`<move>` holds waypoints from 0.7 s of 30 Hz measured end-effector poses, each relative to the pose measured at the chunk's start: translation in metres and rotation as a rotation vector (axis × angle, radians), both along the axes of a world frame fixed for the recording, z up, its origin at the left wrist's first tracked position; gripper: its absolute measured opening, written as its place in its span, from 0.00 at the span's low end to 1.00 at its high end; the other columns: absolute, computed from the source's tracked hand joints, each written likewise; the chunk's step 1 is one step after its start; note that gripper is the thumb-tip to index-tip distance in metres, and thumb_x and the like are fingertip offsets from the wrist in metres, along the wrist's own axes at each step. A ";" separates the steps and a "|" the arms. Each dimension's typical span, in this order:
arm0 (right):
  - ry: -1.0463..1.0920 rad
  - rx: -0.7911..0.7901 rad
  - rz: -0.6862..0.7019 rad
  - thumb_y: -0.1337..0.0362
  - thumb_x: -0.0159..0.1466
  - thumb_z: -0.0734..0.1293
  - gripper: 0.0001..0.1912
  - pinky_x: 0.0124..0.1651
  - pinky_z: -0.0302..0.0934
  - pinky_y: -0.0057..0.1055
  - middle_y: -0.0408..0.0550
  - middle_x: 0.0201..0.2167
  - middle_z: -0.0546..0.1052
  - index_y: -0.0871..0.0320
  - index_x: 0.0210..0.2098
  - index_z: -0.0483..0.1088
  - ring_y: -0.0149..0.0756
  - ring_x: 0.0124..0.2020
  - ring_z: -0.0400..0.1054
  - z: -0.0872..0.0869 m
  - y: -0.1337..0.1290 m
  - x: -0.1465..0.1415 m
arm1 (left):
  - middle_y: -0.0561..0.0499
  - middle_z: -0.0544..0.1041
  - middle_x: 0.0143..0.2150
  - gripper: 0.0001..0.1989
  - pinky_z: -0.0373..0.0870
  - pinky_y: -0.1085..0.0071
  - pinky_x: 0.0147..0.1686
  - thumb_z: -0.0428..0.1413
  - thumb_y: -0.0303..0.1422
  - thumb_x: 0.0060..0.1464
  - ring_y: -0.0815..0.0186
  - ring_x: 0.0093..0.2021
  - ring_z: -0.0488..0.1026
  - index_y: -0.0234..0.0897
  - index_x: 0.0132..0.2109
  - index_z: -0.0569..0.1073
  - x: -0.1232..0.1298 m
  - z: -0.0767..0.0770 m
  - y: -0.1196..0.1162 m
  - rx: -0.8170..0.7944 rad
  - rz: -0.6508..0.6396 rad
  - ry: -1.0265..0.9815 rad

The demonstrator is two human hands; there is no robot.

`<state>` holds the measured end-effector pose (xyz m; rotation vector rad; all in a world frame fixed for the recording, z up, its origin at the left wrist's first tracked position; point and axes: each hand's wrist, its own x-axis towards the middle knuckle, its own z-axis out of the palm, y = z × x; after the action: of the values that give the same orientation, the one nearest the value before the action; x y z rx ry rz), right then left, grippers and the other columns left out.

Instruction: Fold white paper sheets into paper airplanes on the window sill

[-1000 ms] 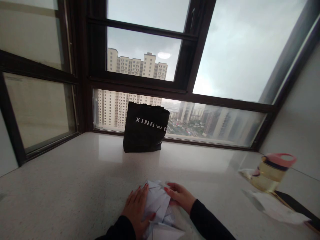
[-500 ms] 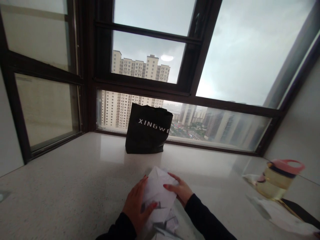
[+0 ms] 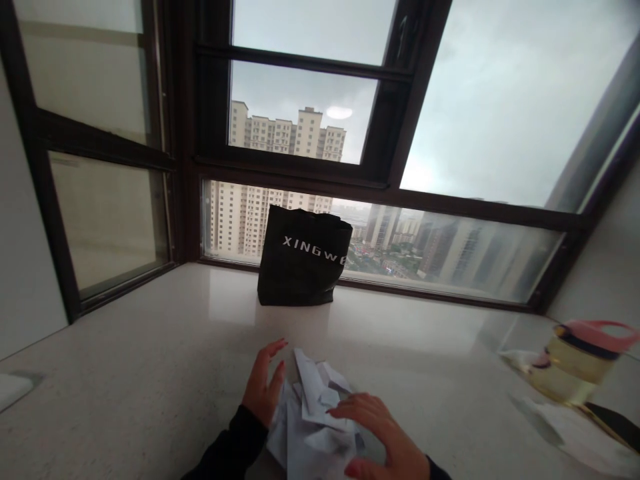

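A loose heap of crumpled and folded white papers (image 3: 320, 437) lies on the pale speckled sill at the bottom centre. On its left side, my left hand (image 3: 263, 383) is raised with thumb and fingers apart, holding nothing. My right hand (image 3: 383, 427) reaches over the heap from the right, palm down, with its thumb and fingers spread. Its fingertips are at the papers, but whether they touch is unclear. The lower part of the heap is cut off by the frame edge.
Behind the papers a black bag (image 3: 305, 267) with white lettering stands against the window. At right are a yellowish bottle with a pink lid (image 3: 580, 360), a white plastic wrapper (image 3: 580, 430) and a dark flat object (image 3: 617, 423). A white item (image 3: 14, 390) sits far left.
Both hands were around a stack of papers; now they have come apart from it. The papers have spread into a loose heap. The view has turned slightly left.
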<state>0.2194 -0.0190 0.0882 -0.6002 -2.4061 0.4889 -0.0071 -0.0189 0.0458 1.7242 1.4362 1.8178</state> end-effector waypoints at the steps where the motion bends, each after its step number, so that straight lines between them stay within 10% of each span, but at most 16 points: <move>1: -0.006 -0.012 -0.023 0.51 0.49 0.64 0.24 0.46 0.53 0.39 0.47 0.41 0.70 0.47 0.46 0.62 0.45 0.43 0.61 -0.004 0.003 0.006 | 0.44 0.66 0.47 0.15 0.58 0.59 0.46 0.45 0.33 0.49 0.60 0.48 0.62 0.37 0.45 0.63 0.001 -0.003 0.001 0.003 -0.015 0.059; 5: -0.144 -0.039 -0.026 0.49 0.41 0.68 0.40 0.48 0.52 0.43 0.49 0.51 0.62 0.48 0.52 0.54 0.51 0.50 0.54 -0.034 0.019 0.022 | 0.43 0.64 0.49 0.17 0.58 0.58 0.47 0.47 0.33 0.47 0.57 0.49 0.60 0.37 0.46 0.62 0.013 -0.020 0.000 0.019 -0.046 0.287; 10: -0.203 -0.048 0.001 0.53 0.50 0.64 0.32 0.47 0.55 0.41 0.50 0.51 0.62 0.49 0.53 0.53 0.48 0.49 0.57 -0.065 0.022 0.014 | 0.42 0.58 0.54 0.23 0.56 0.59 0.48 0.48 0.38 0.48 0.57 0.53 0.55 0.37 0.52 0.54 0.027 -0.027 -0.009 0.026 -0.173 0.354; 21: -0.026 -0.204 -0.382 0.55 0.59 0.54 0.17 0.33 0.60 0.30 0.48 0.31 0.73 0.58 0.35 0.69 0.37 0.32 0.66 0.010 0.034 -0.015 | 0.43 0.67 0.44 0.18 0.62 0.62 0.41 0.45 0.30 0.46 0.58 0.45 0.64 0.35 0.47 0.59 0.014 0.002 -0.012 0.057 0.046 0.392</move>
<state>0.2046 0.0147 0.0983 -1.1337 -2.2035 0.5637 0.0070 -0.0311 0.0480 2.1859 1.5868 1.6169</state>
